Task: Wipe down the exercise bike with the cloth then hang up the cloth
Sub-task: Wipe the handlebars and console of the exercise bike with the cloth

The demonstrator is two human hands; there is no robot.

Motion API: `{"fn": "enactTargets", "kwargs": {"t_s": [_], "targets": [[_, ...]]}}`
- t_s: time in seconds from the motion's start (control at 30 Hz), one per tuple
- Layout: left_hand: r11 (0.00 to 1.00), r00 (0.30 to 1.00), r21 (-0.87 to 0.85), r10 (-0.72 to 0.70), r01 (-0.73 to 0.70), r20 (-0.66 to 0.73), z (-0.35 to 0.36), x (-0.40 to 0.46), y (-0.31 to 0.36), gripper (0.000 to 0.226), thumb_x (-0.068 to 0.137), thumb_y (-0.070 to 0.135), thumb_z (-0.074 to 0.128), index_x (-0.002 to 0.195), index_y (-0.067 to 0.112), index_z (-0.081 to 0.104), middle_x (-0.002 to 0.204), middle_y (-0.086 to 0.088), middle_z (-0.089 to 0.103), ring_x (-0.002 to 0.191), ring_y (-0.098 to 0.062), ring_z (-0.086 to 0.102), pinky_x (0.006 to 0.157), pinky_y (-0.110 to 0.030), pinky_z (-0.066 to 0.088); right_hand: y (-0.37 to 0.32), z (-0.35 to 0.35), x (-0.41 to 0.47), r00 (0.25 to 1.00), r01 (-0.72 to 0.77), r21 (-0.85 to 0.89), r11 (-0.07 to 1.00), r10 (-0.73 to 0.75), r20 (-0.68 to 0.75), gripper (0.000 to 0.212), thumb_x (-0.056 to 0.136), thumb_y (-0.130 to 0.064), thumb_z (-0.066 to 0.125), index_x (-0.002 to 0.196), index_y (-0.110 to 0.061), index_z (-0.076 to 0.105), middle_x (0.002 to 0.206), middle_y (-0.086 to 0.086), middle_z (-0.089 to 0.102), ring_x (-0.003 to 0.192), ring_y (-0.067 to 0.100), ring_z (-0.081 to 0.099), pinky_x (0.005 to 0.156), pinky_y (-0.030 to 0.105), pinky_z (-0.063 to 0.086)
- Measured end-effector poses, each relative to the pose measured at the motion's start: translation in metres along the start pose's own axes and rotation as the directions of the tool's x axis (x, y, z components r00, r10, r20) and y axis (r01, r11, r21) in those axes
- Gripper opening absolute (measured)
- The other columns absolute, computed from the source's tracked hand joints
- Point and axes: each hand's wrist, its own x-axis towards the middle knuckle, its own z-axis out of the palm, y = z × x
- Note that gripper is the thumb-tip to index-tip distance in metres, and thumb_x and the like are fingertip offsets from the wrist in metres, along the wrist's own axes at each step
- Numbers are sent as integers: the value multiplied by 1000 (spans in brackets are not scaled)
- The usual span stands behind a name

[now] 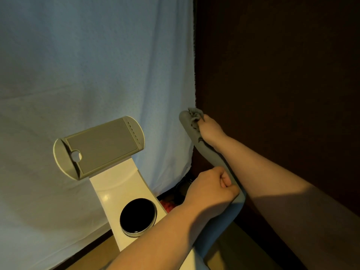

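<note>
both hands (pixel 211 189) (pixel 209 129) grip handlebar (pixel 214 154), cloth (pixel 194 114) at its tip.

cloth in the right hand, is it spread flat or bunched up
Bunched up. The cloth shows as a crumpled wad with folds sticking out past the right hand, which presses it on the grey handlebar.

A pale blue sheet (pixel 93 65) hangs as a backdrop, creased in soft folds and brighter toward its lower middle, where warm light falls on it. Just right of the sheet's frayed edge stands a dark brown wall (pixel 276 75), deep in shadow. Below the sheet's bottom edge a strip of tan floor (pixel 81 256) shows. At the sheet's lower right corner, dark tangled items and something red (pixel 168 205) lie on the floor, too dim to identify.
</note>
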Motion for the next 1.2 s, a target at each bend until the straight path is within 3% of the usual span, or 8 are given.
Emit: {"fn": "enactTargets", "kwargs": {"t_s": [0.17, 0.33, 0.47, 0.6, 0.7, 0.83, 0.97, 1.2], "targets": [[999, 1000, 37, 21, -21, 3, 1, 0, 2, 11, 79, 31, 58, 80, 22, 52, 75, 2, 59, 74, -19, 59, 72, -45, 52, 23, -12, -10, 996, 40, -169, 985, -26, 85, 50, 103, -44, 28, 145, -19, 34, 141, 12, 47, 127, 29, 46, 106, 42, 38], [1000, 1000, 23, 9, -9, 18, 1, 0, 1, 10, 80, 30, 58, 84, 21, 54, 78, -3, 61, 73, -20, 59, 71, -45, 51, 11, -2, -11, 996, 74, 13, 997, -75, 46, 44, 104, -41, 27, 138, -17, 40, 134, 13, 51, 120, 26, 50, 98, 36, 40], [999, 999, 39, 30, -31, 20, 1, 0, 2, 11, 81, 30, 59, 84, 21, 54, 81, -4, 63, 76, -21, 59, 72, -45, 51, 41, -19, -26, 991, 43, -132, 990, -25, 134, 46, 103, -43, 28, 140, -17, 42, 137, 9, 51, 123, 24, 49, 104, 38, 38], [998, 999, 53, 38, -38, -1, 2, 0, 3, 12, 80, 31, 57, 83, 21, 54, 79, -2, 61, 75, -19, 58, 72, -45, 51, 39, -20, -24, 992, 53, -157, 986, -34, 121, 43, 104, -41, 26, 124, -13, 53, 123, 8, 57, 107, 19, 54, 88, 31, 39], [998, 999, 57, 35, -35, 2, 1, 1, 1, 10, 80, 31, 58, 83, 22, 54, 78, 1, 61, 74, -17, 59, 73, -44, 52, 30, -12, -27, 995, 85, -168, 982, -74, 68, 38, 104, -40, 26, 120, -16, 50, 116, 9, 60, 102, 21, 57, 88, 37, 45], [996, 999, 80, 43, -43, -9, 2, 1, 2, 10, 80, 31, 56, 84, 22, 54, 78, 0, 61, 75, -18, 58, 73, -43, 51, 35, -16, -47, 955, 215, -437, 874, -281, -92, 40, 101, -43, 36, 135, -25, 45, 125, 3, 56, 107, 23, 57, 82, 41, 49], [997, 998, 68, 49, -47, -29, 2, -2, 4, 9, 80, 29, 57, 84, 21, 54, 75, 2, 60, 69, -13, 55, 68, -39, 50, 1, -7, -27, 822, 452, -467, 760, -558, -112, 43, 96, -35, 54, 139, -33, 47, 126, -1, 51, 112, 17, 51, 84, 35, 47], [998, 999, 51, 48, -47, -21, 0, -2, 4, 9, 81, 29, 57, 84, 21, 54, 76, -1, 61, 72, -17, 57, 70, -42, 50, 14, -9, -30, 791, 554, -386, 738, -610, -31, 43, 91, -23, 64, 131, -35, 56, 128, -1, 46, 114, 15, 49, 90, 30, 47]]}}
